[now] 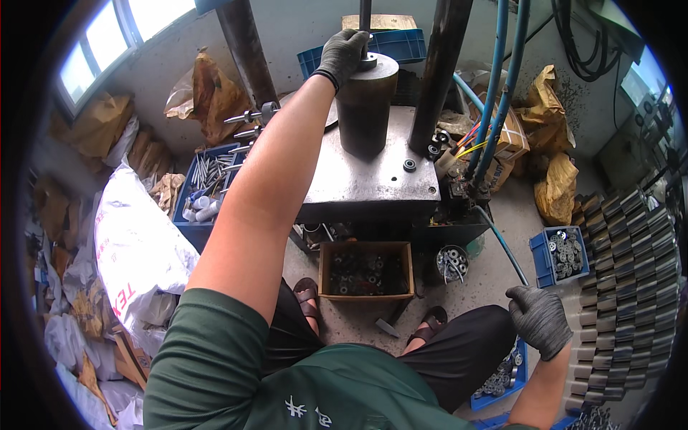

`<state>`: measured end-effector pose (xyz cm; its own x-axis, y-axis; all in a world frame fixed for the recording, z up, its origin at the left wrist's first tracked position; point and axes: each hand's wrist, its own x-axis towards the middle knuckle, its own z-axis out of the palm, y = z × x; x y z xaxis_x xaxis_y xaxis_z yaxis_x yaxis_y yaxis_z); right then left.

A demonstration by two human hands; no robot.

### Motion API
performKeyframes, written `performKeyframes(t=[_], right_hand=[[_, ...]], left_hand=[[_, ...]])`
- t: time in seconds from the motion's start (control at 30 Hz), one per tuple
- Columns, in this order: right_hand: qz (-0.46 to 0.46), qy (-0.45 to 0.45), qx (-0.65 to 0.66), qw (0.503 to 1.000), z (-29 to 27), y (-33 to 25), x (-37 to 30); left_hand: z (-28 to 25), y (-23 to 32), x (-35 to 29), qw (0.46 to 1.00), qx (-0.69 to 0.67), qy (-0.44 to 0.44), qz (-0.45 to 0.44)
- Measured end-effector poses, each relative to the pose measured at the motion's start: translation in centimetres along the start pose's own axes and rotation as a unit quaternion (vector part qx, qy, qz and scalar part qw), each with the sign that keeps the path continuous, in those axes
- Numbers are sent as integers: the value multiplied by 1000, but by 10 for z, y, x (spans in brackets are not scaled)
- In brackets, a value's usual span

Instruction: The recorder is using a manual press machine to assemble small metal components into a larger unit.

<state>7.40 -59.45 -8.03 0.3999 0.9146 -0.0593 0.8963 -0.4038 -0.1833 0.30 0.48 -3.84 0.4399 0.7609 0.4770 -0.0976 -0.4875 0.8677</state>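
Hands gloved in grey: 1 at the cylinder, 1 on the lever

Left hand is up at the cylinder's top, fingers curled beside the 1 ring and 1 rod there; its fingertips are partly hidden, so I cannot tell whether it grips either. Right hand is closed in a fist around the lower end of the lever.

The cylinder stands upright on the plate, between 2 posts. The ring lies on the cylinder, with the rod rising above it. 1 bearing sits near the plate's front right. 2 blue hoses hang at the right.

Below the plate are 1 box of small parts, 1 bucket of metal pieces and 1 hammer, lying between 2 sandals. 1 blue bin of metal pins is at the left; 1 smaller bin of round parts is at the right, next to many stacked metal pieces. 1 white sack leans at the far left.
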Motion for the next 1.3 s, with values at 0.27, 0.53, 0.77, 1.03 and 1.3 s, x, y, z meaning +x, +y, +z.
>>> performKeyframes(t=[0.27,0.53,0.77,1.03,1.3], right_hand=[[-1,34,19,999,-3,1,-1],[-44,315,9,948,-40,2,62],[26,379,-17,925,-114,21,189],[128,342,-83,927,-136,13,211],[143,282,-72,946,-134,11,203]], left_hand=[[4,7,-7,999,32,5,7],[9,13,-17,996,-84,-21,2],[6,1,-4,995,-96,-27,27],[1,15,-10,996,-66,-53,25],[12,36,-85,971,-71,-13,230]])
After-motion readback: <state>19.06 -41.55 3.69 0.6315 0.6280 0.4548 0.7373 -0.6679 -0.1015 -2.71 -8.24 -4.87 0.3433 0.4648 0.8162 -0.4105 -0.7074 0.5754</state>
